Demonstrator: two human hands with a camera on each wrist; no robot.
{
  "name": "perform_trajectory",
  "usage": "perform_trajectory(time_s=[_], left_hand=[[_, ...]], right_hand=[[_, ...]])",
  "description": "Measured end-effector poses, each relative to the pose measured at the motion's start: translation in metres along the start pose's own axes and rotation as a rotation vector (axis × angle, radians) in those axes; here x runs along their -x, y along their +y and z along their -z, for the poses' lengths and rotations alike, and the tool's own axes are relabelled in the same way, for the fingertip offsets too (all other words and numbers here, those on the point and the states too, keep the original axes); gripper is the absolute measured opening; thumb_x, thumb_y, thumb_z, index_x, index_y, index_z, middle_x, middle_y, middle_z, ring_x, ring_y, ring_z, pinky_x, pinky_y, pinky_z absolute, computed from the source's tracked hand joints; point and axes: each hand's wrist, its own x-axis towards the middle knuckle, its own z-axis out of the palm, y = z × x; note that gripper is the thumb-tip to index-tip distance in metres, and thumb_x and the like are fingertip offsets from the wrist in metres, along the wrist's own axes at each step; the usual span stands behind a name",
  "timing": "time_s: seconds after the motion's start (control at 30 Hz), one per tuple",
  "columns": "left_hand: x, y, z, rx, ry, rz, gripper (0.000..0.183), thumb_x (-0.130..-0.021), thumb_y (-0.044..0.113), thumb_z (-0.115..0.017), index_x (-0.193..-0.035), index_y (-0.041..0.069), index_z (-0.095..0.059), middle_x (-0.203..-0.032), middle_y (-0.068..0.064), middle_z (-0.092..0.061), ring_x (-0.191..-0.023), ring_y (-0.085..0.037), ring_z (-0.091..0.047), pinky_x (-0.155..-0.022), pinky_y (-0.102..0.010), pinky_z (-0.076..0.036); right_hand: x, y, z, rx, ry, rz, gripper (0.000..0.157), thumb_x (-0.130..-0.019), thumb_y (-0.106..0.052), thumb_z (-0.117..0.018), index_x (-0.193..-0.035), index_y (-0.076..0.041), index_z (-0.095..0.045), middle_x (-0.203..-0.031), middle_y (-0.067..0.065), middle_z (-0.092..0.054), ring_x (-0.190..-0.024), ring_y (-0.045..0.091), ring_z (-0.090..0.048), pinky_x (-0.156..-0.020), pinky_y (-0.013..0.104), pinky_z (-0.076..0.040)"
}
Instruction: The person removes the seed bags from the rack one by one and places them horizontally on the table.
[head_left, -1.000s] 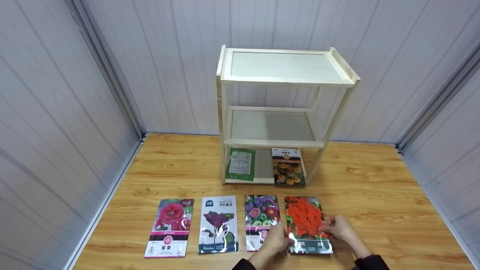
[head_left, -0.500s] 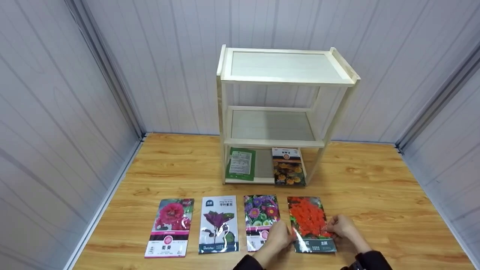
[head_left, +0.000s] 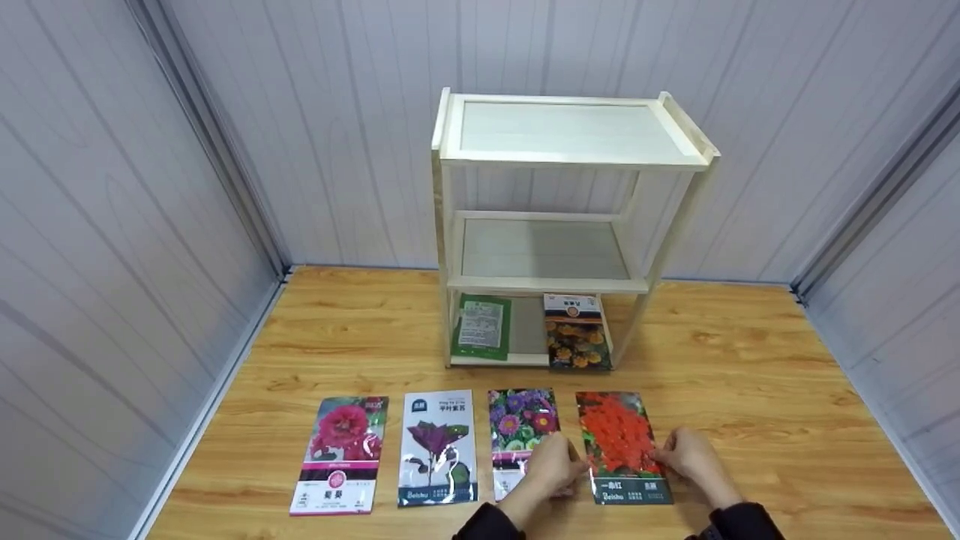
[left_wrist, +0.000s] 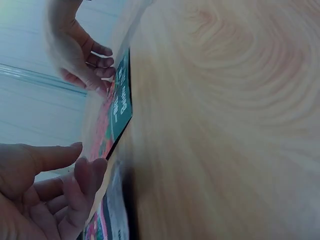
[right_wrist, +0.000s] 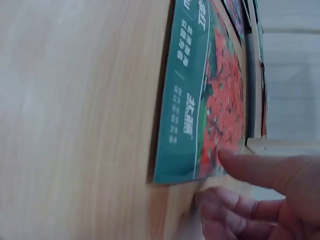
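Observation:
A seed packet (head_left: 617,442) with red flowers and a dark green lower band lies on the wooden table, last on the right in a row. My right hand (head_left: 694,459) pinches its right edge, the thumb over the picture and the fingers curled at the side, as the right wrist view shows. My left hand (head_left: 551,469) is by the packet's lower left edge, thumb and fingertips apart with nothing between them in the left wrist view. It partly hides the purple-aster seed packet (head_left: 523,420) to its left.
Further left lie a white packet (head_left: 437,450) with a purple plant and a pink-flower packet (head_left: 341,454). Behind stands a pale wooden shelf (head_left: 547,285); its bottom tier bears a green packet (head_left: 481,328) and an orange-flower packet (head_left: 576,334). Panelled walls (head_left: 360,135) enclose the table.
The red-flower packet has shifted slightly right and away from the aster packet, then settled level. My left hand has let go of its left edge.

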Motion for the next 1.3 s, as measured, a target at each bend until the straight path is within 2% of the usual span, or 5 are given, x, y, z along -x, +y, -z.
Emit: perform_trajectory(time_s=[0.17, 0.5, 0.87, 1.07, 1.3], left_hand=[[-0.007, -0.001, 0.010, 0.021, 0.036, -0.029, 0.017, -0.068, 0.015, -0.075, -0.063, 0.004, -0.063, -0.063, -0.004, -0.061, -0.055, -0.013, -0.054, -0.049, -0.023, -0.045], [-0.026, -0.005, 0.024, 0.102, 0.047, 0.020, 0.029, -0.072, 0.013, -0.073, -0.092, -0.006, -0.061, -0.072, -0.006, -0.058, -0.065, -0.016, -0.056, -0.061, -0.028, -0.049], [-0.057, -0.011, 0.032, 0.169, 0.192, 0.036, 0.037, -0.075, 0.009, -0.068, -0.103, -0.011, -0.056, -0.095, -0.021, -0.059, -0.088, -0.030, -0.058, -0.076, -0.034, -0.048], [-0.073, -0.013, 0.037, 0.142, 0.236, 0.119, 0.037, -0.076, 0.010, -0.068, -0.105, -0.009, -0.054, -0.095, -0.020, -0.060, -0.088, -0.031, -0.057, -0.076, -0.035, -0.048], [-0.088, -0.012, 0.039, 0.163, 0.252, 0.155, 0.037, -0.077, 0.012, -0.067, -0.104, -0.008, -0.053, -0.097, -0.020, -0.058, -0.092, -0.031, -0.055, -0.077, -0.034, -0.048]], right_hand=[[0.002, -0.010, 0.002, 0.046, 0.047, 0.025, 0.021, -0.079, -0.018, -0.066, -0.072, -0.004, -0.052, -0.059, 0.002, -0.048, -0.050, 0.013, -0.043, -0.044, 0.023, -0.033], [-0.016, -0.036, -0.006, -0.114, 0.144, 0.099, 0.024, -0.081, -0.008, -0.061, -0.096, 0.008, -0.052, -0.075, 0.010, -0.054, -0.057, 0.016, -0.048, -0.048, 0.028, -0.040], [-0.048, -0.057, -0.012, -0.312, 0.154, 0.102, 0.035, -0.085, -0.008, -0.056, -0.108, 0.016, -0.048, -0.092, 0.026, -0.057, -0.081, 0.036, -0.056, -0.064, 0.037, -0.048], [-0.064, -0.067, -0.016, -0.668, 0.050, -0.035, 0.046, -0.087, -0.008, -0.053, -0.121, 0.018, -0.033, -0.103, 0.032, -0.051, -0.074, 0.029, -0.060, -0.064, 0.034, -0.052], [-0.076, -0.076, -0.016, -1.077, -0.024, -0.168, 0.055, -0.088, -0.010, -0.053, -0.125, 0.020, -0.025, -0.090, 0.025, -0.057, -0.065, 0.020, -0.061, -0.065, 0.030, -0.053]])
